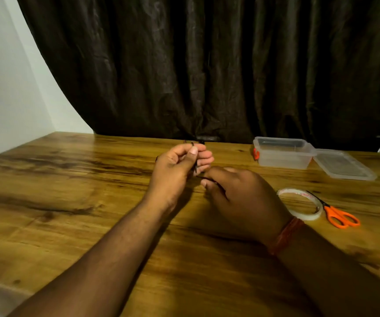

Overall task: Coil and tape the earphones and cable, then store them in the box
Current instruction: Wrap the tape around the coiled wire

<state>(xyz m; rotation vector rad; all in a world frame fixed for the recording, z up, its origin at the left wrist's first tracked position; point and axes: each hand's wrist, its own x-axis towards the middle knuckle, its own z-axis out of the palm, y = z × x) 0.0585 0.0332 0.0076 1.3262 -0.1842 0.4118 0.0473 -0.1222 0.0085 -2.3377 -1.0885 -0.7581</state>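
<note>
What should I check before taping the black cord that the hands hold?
1. Cord gripped by left hand: ok.
2. Right hand pinching the loose end: ok.
3. Coil finished: cannot tell, fingers hide it.
4. Tape roll on the table beside the right hand: ok.
5. Scissors next to the tape: ok.
6. Box open, lid off beside it: ok.

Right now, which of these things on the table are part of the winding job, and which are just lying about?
In use:
- black cord, gripped by left hand, pinched by right hand
- tape roll
- orange scissors
- clear box, open
- its lid, beside it

Just there:
- dark curtain
- wooden table
- red wrist thread
</note>
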